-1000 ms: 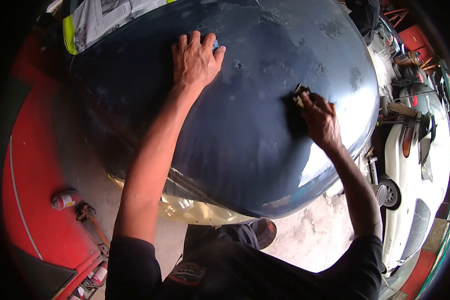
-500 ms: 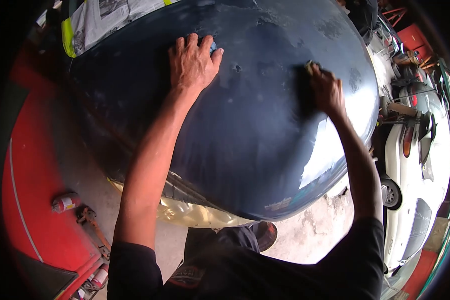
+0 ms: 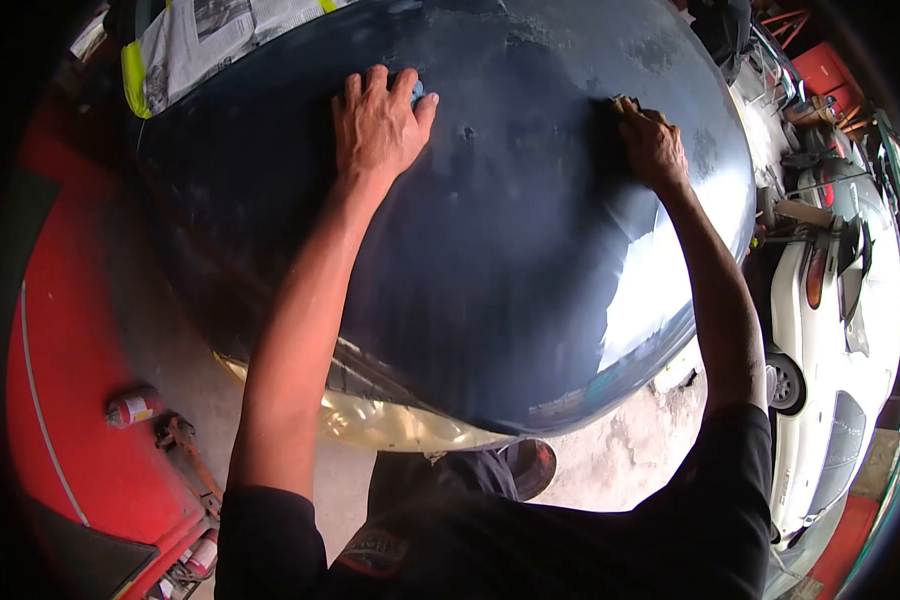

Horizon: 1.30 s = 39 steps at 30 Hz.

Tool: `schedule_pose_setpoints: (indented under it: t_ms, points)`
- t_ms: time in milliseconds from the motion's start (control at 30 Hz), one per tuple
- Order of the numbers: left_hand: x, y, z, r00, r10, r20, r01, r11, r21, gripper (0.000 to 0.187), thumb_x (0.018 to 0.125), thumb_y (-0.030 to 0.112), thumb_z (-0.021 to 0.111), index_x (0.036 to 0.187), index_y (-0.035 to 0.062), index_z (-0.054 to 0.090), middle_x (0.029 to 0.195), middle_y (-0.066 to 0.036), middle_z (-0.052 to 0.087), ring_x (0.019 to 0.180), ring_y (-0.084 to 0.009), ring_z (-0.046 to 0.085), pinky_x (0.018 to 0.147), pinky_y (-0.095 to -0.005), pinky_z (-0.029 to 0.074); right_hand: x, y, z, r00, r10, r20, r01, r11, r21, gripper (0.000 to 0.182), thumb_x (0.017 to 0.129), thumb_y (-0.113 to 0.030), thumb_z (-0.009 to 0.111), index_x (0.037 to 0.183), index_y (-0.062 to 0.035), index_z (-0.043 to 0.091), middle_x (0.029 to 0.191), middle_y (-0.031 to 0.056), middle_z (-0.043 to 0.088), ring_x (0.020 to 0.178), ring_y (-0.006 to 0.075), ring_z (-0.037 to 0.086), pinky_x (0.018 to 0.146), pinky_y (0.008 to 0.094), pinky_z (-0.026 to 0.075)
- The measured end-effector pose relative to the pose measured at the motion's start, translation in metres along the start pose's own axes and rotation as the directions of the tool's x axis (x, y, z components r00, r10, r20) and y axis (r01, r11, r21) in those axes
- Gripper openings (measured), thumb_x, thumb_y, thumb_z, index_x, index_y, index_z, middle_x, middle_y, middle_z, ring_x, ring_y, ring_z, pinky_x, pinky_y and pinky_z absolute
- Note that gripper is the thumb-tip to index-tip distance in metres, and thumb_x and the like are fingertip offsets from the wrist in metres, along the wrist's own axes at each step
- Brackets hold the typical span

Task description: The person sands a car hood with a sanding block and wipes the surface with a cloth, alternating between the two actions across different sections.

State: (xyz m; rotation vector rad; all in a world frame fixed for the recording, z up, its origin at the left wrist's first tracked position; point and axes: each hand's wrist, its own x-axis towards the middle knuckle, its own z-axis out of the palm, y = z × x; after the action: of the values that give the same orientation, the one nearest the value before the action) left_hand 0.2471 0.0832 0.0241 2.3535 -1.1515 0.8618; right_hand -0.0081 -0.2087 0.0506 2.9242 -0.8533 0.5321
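Our left hand holds a blue piece in its grip on the dark panel; farther right, our right hand has a small pad in its grip.

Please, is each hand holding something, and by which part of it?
The right hand holds a yellowish piece by its near part; its far edge shows. Under the left hand is a blue piece, mostly hidden; its hold cannot be told.

One left hand, one right hand, one dark car panel beneath the fingers; one white car to their right.
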Motion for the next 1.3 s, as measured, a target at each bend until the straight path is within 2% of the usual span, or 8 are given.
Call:
schedule_pose_setpoints:
  t_ms: [167, 267, 300, 500, 700, 900, 1100, 1300]
  points:
    - [0.002, -0.003, 0.005, 1.0, 0.011, -0.004, -0.011, 1.0, 0.012, 0.037, 0.097, 0.045, 0.071, 0.12, 0.0157, 0.073, 0.117, -0.008, 0.069, 0.106, -0.0348, 0.064, 0.088, -0.0528, 0.055, -0.123, -0.035, -0.003, 0.918, -0.372, -0.135, 0.375, 0.927, -0.002, 0.05, 0.097, -0.01, 0.072, 0.146, -0.0211, 0.066, 0.138, 0.015, 0.068, 0.118, 0.0329, 0.068, 0.1, 0.0462, 0.054]
    - [-0.001, -0.001, 0.004, 1.0, 0.011, 0.004, -0.011, 1.0, 0.007, 0.036, 0.097, 0.044, 0.071, 0.12, 0.016, 0.073, 0.116, -0.008, 0.069, 0.106, -0.0348, 0.064, 0.088, -0.0527, 0.055, -0.14, -0.033, -0.02, 0.948, -0.319, -0.014, 0.317, 0.937, 0.147, 0.051, 0.091, -0.012, 0.081, 0.14, -0.0215, 0.07, 0.143, 0.011, 0.067, 0.132, 0.0291, 0.063, 0.103, 0.0472, 0.052]
    - [0.001, -0.002, 0.004, 1.0, 0.01, 0.004, -0.01, 1.0, 0.01, 0.036, 0.098, 0.044, 0.07, 0.12, 0.0161, 0.073, 0.116, -0.008, 0.069, 0.106, -0.0348, 0.064, 0.088, -0.0526, 0.055, -0.111, -0.001, -0.005, 0.823, -0.564, -0.069, 0.561, 0.826, -0.058, 0.05, 0.091, -0.01, 0.078, 0.14, -0.0199, 0.07, 0.144, 0.0126, 0.066, 0.131, 0.029, 0.064, 0.102, 0.0479, 0.052]
    - [-0.001, -0.003, 0.007, 1.0, 0.015, -0.016, -0.015, 1.0, -0.021, 0.034, 0.099, 0.045, 0.069, 0.118, 0.0164, 0.072, 0.112, -0.009, 0.066, 0.107, -0.0326, 0.062, 0.09, -0.0521, 0.052, -0.018, -0.005, -0.001, 0.997, -0.079, 0.026, 0.075, 0.989, 0.126, 0.047, 0.1, -0.01, 0.066, 0.147, -0.0132, 0.064, 0.137, 0.0197, 0.068, 0.123, 0.0354, 0.067, 0.101, 0.0469, 0.049]
    - [0.0, 0.0, 0.003, 1.0, 0.004, 0.025, -0.004, 1.0, 0.024, 0.036, 0.098, 0.043, 0.07, 0.121, 0.016, 0.073, 0.116, -0.007, 0.068, 0.106, -0.0345, 0.064, 0.089, -0.052, 0.055, -0.106, -0.001, -0.017, 0.95, -0.311, -0.023, 0.311, 0.949, 0.046, 0.055, 0.097, -0.007, 0.07, 0.15, -0.0164, 0.062, 0.134, 0.0198, 0.068, 0.125, 0.0295, 0.067, 0.102, 0.0477, 0.049]
    - [-0.002, -0.002, 0.006, 1.0, 0.007, 0.009, -0.007, 1.0, -0.004, 0.035, 0.099, 0.044, 0.069, 0.12, 0.0159, 0.072, 0.116, -0.009, 0.067, 0.107, -0.033, 0.063, 0.09, -0.0519, 0.053, -0.005, -0.003, -0.001, 0.998, -0.028, 0.05, 0.026, 0.999, 0.034, 0.048, 0.102, -0.015, 0.061, 0.15, -0.0123, 0.059, 0.129, 0.022, 0.07, 0.119, 0.0356, 0.068, 0.095, 0.0502, 0.053]
    - [-0.003, 0.0, 0.004, 1.0, 0.006, 0.025, -0.006, 1.0, 0.01, 0.035, 0.099, 0.044, 0.068, 0.119, 0.0157, 0.072, 0.115, -0.01, 0.067, 0.108, -0.0332, 0.062, 0.091, -0.0521, 0.052, -0.1, -0.012, -0.012, 0.948, -0.313, -0.053, 0.314, 0.949, 0.017, 0.051, 0.097, -0.009, 0.07, 0.147, -0.0137, 0.063, 0.134, 0.0205, 0.069, 0.121, 0.0343, 0.069, 0.099, 0.0487, 0.051]
    - [0.001, -0.004, 0.004, 1.0, 0.018, 0.004, -0.018, 1.0, 0.019, 0.037, 0.098, 0.045, 0.07, 0.122, 0.0161, 0.073, 0.116, -0.008, 0.069, 0.106, -0.0349, 0.064, 0.088, -0.0522, 0.055, 0.005, 0.01, 0.016, 0.994, -0.102, -0.04, 0.103, 0.994, 0.026, 0.045, 0.102, -0.018, 0.065, 0.147, -0.0212, 0.063, 0.128, 0.023, 0.07, 0.108, 0.0453, 0.071, 0.092, 0.0553, 0.058]
